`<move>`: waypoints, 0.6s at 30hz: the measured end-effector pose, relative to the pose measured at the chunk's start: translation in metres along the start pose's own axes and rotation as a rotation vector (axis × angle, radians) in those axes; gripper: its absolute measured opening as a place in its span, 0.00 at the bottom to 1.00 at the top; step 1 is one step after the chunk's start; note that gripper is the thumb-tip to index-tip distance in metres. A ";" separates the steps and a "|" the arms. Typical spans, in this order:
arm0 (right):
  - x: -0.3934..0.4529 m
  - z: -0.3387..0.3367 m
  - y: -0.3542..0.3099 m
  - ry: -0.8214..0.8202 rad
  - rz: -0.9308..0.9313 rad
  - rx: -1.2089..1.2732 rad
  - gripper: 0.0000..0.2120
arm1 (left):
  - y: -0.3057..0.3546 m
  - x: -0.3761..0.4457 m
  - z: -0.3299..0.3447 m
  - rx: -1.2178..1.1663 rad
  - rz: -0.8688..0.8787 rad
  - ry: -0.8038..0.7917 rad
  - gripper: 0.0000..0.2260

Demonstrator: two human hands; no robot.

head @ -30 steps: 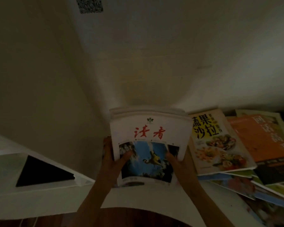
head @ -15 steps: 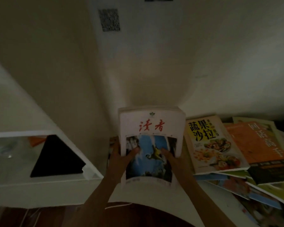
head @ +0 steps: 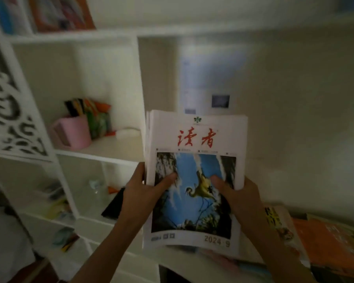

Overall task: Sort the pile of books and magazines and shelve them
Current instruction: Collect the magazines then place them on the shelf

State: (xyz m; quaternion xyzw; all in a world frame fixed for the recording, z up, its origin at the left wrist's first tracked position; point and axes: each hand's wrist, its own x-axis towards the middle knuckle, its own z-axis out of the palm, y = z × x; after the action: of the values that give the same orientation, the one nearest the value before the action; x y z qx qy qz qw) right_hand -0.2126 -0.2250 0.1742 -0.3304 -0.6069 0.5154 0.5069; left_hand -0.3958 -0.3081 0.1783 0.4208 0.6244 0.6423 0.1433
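Note:
I hold a stack of magazines (head: 198,135) upright in front of me, its white cover with red characters and a bird photo facing me. My left hand (head: 143,190) grips the stack's left edge, thumb on the cover. At the right edge my right hand (head: 237,193) grips it too, thumb on the photo. The white shelf unit (head: 102,154) stands to the left of the stack. More books lie flat at the lower right: a yellow-titled one (head: 278,223) and an orange one (head: 331,242).
One shelf compartment holds a pink box (head: 72,133) and colourful packets (head: 96,117). Lower compartments hold a dark flat item (head: 114,205) and small clutter. Books stand on the top shelf (head: 59,13). A carved white panel (head: 10,111) is at the left. A pale wall lies behind.
The stack has been lifted off the table and now sits higher. My view has swung up and left, bringing the shelf compartments into sight.

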 end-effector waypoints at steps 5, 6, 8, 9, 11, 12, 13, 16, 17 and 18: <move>0.011 0.019 -0.107 -0.068 -0.240 0.022 0.09 | 0.102 0.014 -0.042 -0.044 0.193 0.077 0.18; 0.014 0.023 -0.126 -0.079 -0.289 0.025 0.08 | 0.121 0.018 -0.050 -0.049 0.236 0.090 0.16; 0.019 0.031 -0.162 -0.114 -0.389 0.018 0.06 | 0.155 0.028 -0.065 -0.066 0.306 0.112 0.15; 0.023 0.036 -0.179 -0.132 -0.438 0.017 0.05 | 0.172 0.034 -0.073 -0.069 0.350 0.119 0.16; 0.033 0.047 -0.211 -0.155 -0.517 0.038 0.04 | 0.203 0.049 -0.086 -0.067 0.430 0.137 0.17; 0.040 0.055 -0.229 -0.166 -0.552 0.062 0.04 | 0.217 0.059 -0.094 -0.071 0.471 0.146 0.17; 0.048 0.064 -0.245 -0.175 -0.584 0.083 0.05 | 0.230 0.070 -0.102 -0.074 0.503 0.154 0.15; 0.079 0.096 -0.292 -0.196 -0.650 0.108 0.06 | 0.266 0.111 -0.127 -0.069 0.600 0.179 0.15; 0.093 0.108 -0.305 -0.204 -0.657 0.114 0.07 | 0.277 0.126 -0.135 -0.062 0.621 0.198 0.17; 0.109 0.122 -0.316 -0.207 -0.660 0.116 0.08 | 0.285 0.143 -0.143 -0.052 0.630 0.224 0.21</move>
State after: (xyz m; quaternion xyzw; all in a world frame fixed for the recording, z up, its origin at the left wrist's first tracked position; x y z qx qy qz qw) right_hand -0.3195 -0.2393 0.5134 -0.0332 -0.6990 0.3882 0.5998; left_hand -0.4885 -0.3551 0.5124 0.5163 0.4588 0.7129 -0.1212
